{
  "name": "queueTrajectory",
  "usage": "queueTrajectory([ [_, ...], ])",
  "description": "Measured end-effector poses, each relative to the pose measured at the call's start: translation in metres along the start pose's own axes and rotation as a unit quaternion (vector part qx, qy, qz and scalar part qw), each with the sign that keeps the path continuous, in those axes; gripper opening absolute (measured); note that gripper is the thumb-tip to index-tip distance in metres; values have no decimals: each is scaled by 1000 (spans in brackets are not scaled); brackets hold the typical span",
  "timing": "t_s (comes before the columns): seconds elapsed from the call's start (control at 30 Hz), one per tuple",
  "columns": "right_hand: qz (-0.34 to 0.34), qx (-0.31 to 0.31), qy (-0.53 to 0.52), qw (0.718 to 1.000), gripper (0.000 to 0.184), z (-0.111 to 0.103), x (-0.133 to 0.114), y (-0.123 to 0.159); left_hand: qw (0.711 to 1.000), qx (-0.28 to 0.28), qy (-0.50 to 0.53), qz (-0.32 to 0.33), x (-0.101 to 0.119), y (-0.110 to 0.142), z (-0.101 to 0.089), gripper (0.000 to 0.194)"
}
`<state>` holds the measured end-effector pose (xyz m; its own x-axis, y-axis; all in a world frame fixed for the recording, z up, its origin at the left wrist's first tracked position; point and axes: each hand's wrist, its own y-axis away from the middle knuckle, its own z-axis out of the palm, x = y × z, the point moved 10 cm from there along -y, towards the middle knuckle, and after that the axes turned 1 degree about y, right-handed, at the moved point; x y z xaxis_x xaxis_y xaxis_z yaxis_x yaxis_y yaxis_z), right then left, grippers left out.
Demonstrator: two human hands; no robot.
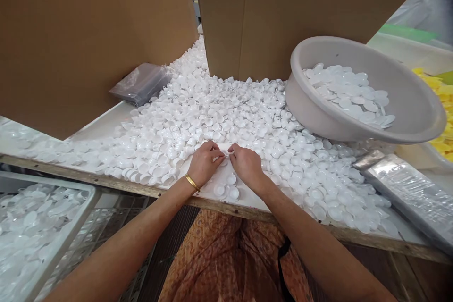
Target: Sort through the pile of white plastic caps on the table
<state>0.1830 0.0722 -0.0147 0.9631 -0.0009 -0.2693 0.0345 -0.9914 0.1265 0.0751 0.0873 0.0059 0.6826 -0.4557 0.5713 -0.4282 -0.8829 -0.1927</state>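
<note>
Close together at the middle of the table, my left hand (205,165) and my right hand (247,165) face each other with thumbs and forefingers pinched. Something small and white shows at the fingertips, too small to name. Around both hands spreads a wide heap of small white plastic cups (226,108). Several loose white cups (233,193) lie on the bare patch of tabletop just below my hands, near the wooden edge. A gold bangle (191,182) circles my left wrist.
Two cardboard sheets (88,33) (283,14) stand behind the heap. A grey basin (421,125) holds white discs (354,96). Stacked plastic bags (141,82) lie back left, clear plastic packs (414,193) right. A crate (90,198) of white pieces stands lower left; yellow pieces (446,104) sit far right.
</note>
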Motion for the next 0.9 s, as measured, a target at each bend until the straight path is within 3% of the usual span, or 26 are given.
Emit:
queueTrajectory([
  [0.13,-57,26,-31,998,22,-5,-8,5,999,37,23,-23,-10,3,-13,13],
  [0.23,-113,1,-58,992,23,-2,-17,6,996,55,43,-59,-19,3,-23,14],
  [0.33,-145,-27,-22,989,28,5,-26,-1,995,46,61,-68,-20,3,-22,15],
  [0.47,-180,-15,55,982,18,9,-31,-8,993,52,79,-76,-21,4,-21,15],
  [0.6,-110,38,43,992,28,-1,-11,-13,990,61,94,-91,-24,5,-24,13],
  [0.73,-42,31,-14,999,22,-1,-1,-15,993,35,96,-50,-13,1,-13,11],
  [0.9,-57,39,14,998,18,-1,-5,-14,997,-15,-67,37,3,-5,10,12],
])
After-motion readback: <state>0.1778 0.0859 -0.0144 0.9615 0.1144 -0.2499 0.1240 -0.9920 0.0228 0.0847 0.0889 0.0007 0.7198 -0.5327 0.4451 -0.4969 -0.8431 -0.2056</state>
